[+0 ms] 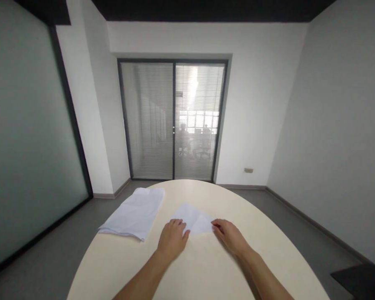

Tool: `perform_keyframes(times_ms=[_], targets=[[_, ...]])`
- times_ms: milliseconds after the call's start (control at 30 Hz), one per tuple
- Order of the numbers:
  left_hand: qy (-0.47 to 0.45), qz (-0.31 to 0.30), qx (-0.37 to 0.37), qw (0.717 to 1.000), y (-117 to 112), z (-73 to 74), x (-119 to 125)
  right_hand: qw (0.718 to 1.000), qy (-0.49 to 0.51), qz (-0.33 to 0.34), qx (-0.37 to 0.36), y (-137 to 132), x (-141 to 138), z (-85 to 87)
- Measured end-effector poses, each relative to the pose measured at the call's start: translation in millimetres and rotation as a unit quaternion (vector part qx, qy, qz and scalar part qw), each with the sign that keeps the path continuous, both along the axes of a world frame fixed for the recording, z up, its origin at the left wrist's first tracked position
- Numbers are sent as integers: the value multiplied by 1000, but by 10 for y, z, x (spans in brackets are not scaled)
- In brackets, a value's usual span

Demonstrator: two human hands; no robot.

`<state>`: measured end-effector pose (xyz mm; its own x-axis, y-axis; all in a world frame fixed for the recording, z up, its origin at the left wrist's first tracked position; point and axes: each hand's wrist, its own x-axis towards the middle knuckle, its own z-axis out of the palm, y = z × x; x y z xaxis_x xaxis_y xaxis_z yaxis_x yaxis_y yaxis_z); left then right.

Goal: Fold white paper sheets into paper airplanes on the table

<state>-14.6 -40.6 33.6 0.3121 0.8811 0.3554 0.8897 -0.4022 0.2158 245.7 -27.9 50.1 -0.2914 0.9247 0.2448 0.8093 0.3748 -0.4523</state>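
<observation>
A small folded white sheet of paper (193, 218) lies on the round cream table (262, 233) in front of me. My left hand (172, 239) rests on its near left edge, fingers together and pressed flat on the sheet. My right hand (228, 235) is at the sheet's right corner, its fingertips pinched on the paper's edge. To the left, a stack of white paper sheets (136, 213) lies near the table's far left rim, apart from both hands.
The table edge curves away on the far side. Beyond it are grey floor, a glass door with blinds (173, 121), a frosted glass wall at left and a dark object (362, 279) at the lower right corner.
</observation>
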Motion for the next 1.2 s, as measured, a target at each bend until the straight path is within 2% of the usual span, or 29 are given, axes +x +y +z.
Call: perform_keyframes(times_ms=[200,433,600,700,833,1000,1200], targets=[[-2,3,8,1000,32,-68,16,999,23,-41,-2,38,-43,-104],[-22,-4,5,1000,77,-107,63,998,7,-47,27,34,-81,-120],[-44,-121,-42,991,109,-111,91,996,-39,-30,72,14,-148,-44],[-45,-155,-37,986,109,-113,85,996,-52,-22,75,-73,-260,36],[-45,-175,-9,984,87,-102,75,995,-70,37,55,-204,-399,63],[-45,-193,16,980,-7,5,120,994,-101,35,21,-236,-418,10],[-39,-238,12,970,-122,125,169,991,-103,45,-73,-211,-356,-24]])
